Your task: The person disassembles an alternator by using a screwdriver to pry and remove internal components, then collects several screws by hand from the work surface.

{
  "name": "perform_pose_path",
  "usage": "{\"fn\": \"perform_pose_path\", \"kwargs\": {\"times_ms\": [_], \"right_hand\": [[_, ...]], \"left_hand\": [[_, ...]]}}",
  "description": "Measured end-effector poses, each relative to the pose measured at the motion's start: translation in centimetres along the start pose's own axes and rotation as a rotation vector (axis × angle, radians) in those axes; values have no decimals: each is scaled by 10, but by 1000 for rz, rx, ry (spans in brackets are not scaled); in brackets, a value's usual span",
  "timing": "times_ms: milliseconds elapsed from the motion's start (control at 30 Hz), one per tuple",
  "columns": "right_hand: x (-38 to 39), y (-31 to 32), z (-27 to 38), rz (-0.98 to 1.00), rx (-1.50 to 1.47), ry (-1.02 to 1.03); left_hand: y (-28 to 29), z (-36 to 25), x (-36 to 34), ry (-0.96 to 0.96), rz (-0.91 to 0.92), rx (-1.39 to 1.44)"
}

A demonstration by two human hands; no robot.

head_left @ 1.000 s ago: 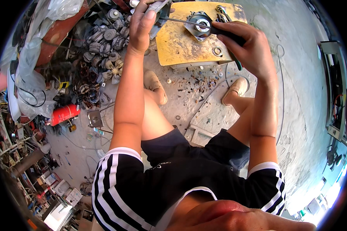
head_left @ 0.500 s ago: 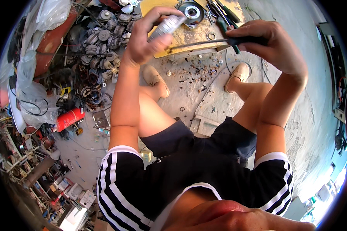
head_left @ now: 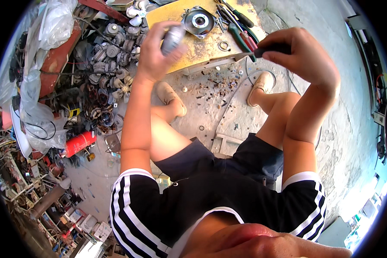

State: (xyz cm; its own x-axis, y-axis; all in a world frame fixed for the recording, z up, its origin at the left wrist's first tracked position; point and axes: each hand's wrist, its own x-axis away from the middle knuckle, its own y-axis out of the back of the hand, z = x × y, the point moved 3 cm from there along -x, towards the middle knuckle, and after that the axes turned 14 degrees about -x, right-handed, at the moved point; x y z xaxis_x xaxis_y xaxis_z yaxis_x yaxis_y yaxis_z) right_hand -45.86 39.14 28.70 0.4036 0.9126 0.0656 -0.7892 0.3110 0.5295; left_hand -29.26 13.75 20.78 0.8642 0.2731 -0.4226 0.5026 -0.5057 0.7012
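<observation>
My left hand (head_left: pixel 152 58), raised at the table's near left, grips a blurred silver metal part (head_left: pixel 173 39). My right hand (head_left: pixel 303 58), at the right of the table, is closed around a black screwdriver handle (head_left: pixel 277 48); its shaft does not show clearly. On the worn yellow tabletop (head_left: pixel 167 17) lie a round metal plate assembly (head_left: pixel 192 26) with a central hub, a loose metal ring (head_left: pixel 223 45), green-handled pliers (head_left: pixel 238 38), a red-handled tool (head_left: pixel 250 38) and several other tools.
A heap of dirty motor parts (head_left: pixel 112 50), a white fan (head_left: pixel 136 13) and plastic sheeting (head_left: pixel 56 21) fill the upper left. A red fire extinguisher (head_left: pixel 79 143) lies below them, beside cluttered scrap (head_left: pixel 47 202). A low wooden frame (head_left: pixel 225 139) and cables are between my legs.
The screwdriver shaft was against the silver part earlier; my right hand has since moved right, away from it. My left hand has turned the part and lowered it. The view has shifted slightly.
</observation>
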Motion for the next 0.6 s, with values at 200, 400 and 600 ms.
{"fn": "perform_pose_path", "kwargs": {"times_ms": [200, 400, 600], "right_hand": [[-3, 0, -4, -47, -54, 37], [-16, 19, -20, -219, -210, 151], [-30, 23, -47, -421, -119, 131]], "left_hand": [[-16, 88, -22, 444, -182, 515], [-22, 112, -22, 397, -228, -83], [-19, 96, -29, 371, -198, -250]]}}
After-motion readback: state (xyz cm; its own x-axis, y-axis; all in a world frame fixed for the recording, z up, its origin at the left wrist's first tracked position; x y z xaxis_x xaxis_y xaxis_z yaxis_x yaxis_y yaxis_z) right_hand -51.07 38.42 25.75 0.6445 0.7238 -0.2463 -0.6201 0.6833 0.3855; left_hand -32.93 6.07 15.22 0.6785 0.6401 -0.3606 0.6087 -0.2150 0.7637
